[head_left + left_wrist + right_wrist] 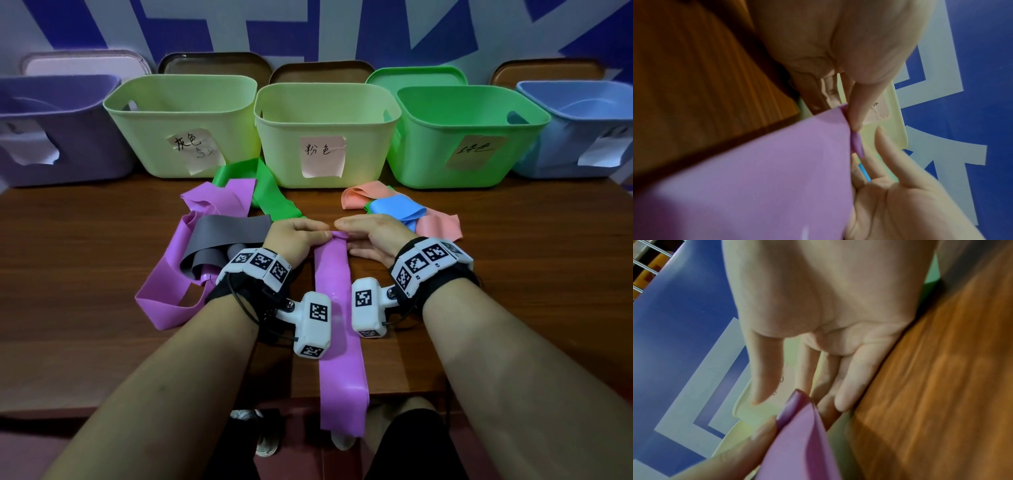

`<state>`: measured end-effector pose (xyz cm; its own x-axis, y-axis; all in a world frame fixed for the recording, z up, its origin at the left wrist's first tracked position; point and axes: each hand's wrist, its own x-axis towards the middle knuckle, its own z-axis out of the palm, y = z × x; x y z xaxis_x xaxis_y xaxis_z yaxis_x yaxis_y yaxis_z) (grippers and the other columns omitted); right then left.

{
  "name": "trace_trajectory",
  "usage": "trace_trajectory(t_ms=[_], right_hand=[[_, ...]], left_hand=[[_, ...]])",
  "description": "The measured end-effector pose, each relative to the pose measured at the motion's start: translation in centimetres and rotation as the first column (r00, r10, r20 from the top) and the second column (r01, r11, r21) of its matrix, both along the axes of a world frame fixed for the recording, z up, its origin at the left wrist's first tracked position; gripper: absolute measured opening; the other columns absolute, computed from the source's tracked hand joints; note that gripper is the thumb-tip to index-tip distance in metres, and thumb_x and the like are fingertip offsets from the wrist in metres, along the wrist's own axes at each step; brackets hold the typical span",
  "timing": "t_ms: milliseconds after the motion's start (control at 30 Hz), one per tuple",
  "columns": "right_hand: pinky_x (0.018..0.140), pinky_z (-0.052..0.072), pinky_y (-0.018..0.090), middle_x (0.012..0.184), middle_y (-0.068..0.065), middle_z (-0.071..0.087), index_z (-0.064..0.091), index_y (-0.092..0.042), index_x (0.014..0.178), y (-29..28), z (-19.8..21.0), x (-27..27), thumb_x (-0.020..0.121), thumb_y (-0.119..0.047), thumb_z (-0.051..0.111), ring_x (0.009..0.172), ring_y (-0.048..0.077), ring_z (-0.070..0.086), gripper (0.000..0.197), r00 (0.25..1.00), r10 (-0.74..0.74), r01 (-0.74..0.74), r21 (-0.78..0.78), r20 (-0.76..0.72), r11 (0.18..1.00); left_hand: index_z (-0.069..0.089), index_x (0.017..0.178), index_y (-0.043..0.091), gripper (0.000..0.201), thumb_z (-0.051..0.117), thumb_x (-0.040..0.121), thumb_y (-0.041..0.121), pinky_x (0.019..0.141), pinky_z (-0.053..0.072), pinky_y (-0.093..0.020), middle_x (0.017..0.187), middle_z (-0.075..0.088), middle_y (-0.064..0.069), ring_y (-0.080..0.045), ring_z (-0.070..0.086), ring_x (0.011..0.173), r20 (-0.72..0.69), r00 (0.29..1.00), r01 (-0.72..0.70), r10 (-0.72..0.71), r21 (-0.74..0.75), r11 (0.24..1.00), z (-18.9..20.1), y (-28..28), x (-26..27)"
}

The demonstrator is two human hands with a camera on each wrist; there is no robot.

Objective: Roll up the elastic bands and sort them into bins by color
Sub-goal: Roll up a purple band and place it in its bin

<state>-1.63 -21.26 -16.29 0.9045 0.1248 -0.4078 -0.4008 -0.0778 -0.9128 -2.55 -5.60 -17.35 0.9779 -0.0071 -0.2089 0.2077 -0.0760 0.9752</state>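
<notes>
A long purple band (337, 308) lies toward me on the wooden table (85, 274), its near end hanging over the front edge. Its far end is turned into a small roll (856, 144). My left hand (301, 233) pinches that roll, thumb (857, 113) pressed on it. My right hand (370, 233) sits at the roll's other side with fairly straight fingers (849, 386) behind the band (797, 443); its thumb (760, 386) stands just apart from it. Bins wait at the back: purple (58, 144), two yellow-green with labels (154, 137) (281, 147), green (428, 150), blue (555, 150).
Loose bands lie beyond my hands: a purple tangle (164, 291) with a grey band (229, 229) on the left, a green band (274, 198) in the middle, pink (438, 226) and blue (394, 209) bands on the right. Lids lean on the wall behind the bins.
</notes>
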Motion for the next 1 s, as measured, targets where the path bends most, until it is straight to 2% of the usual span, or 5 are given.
trace_trajectory(t_ms=[167,400,633,800,1000], right_hand=[[0.075,0.053,0.022,0.093,0.003,0.068,0.071,-0.015,0.090,0.06,0.07,0.05,0.085,-0.014,0.068,0.081,0.010,0.062,0.006,1.000,0.030,-0.030,-0.052,0.001,0.998],[0.079,0.052,0.023,0.086,0.003,0.067,0.067,-0.012,0.083,-0.25,-0.11,-0.08,0.083,-0.001,0.066,0.090,0.014,0.063,0.011,0.999,0.017,-0.017,0.018,0.035,1.000],[0.079,0.053,0.024,0.096,0.007,0.068,0.070,-0.013,0.100,0.10,-0.23,0.38,0.085,-0.025,0.069,0.085,0.015,0.063,0.018,0.995,0.095,-0.095,-0.071,-0.004,0.993],[0.080,0.051,0.023,0.105,0.004,0.068,0.071,-0.013,0.097,-0.29,-0.29,0.33,0.084,-0.007,0.067,0.103,0.015,0.062,0.015,0.998,0.061,-0.061,-0.011,0.015,0.998],[0.070,0.054,0.019,0.101,0.006,0.067,0.065,-0.014,0.110,0.01,-0.12,0.41,0.088,-0.031,0.066,0.082,0.013,0.066,0.028,0.996,0.079,-0.080,-0.043,-0.031,0.996]], left_hand=[[0.070,0.081,0.014,0.015,0.076,0.075,0.001,0.092,0.048,-0.033,0.082,0.065,-0.005,-0.020,0.060,0.087,-0.026,1.000,0.006,-0.007,-0.009,1.000,0.00,0.16,-0.06],[0.067,0.074,0.007,0.012,0.066,0.085,0.002,0.062,0.053,-0.019,0.071,0.064,-0.006,-0.014,0.060,0.065,-0.047,0.994,0.093,-0.096,-0.050,0.994,0.28,0.06,-0.33],[0.067,0.080,0.013,0.019,0.072,0.076,-0.005,0.084,0.052,-0.035,0.080,0.064,-0.007,-0.021,0.061,0.078,-0.033,0.999,0.007,-0.010,-0.080,0.997,-0.36,0.39,0.17],[0.070,0.082,0.007,0.006,0.067,0.087,0.009,0.059,0.053,-0.018,0.072,0.066,-0.004,-0.011,0.063,0.065,-0.047,0.994,0.093,-0.096,-0.065,0.994,0.19,-0.03,-0.22],[0.068,0.079,0.014,0.019,0.069,0.079,-0.005,0.083,0.053,-0.035,0.083,0.065,-0.010,-0.022,0.061,0.076,-0.042,0.999,0.007,-0.011,-0.104,0.995,-0.19,0.18,0.06]])
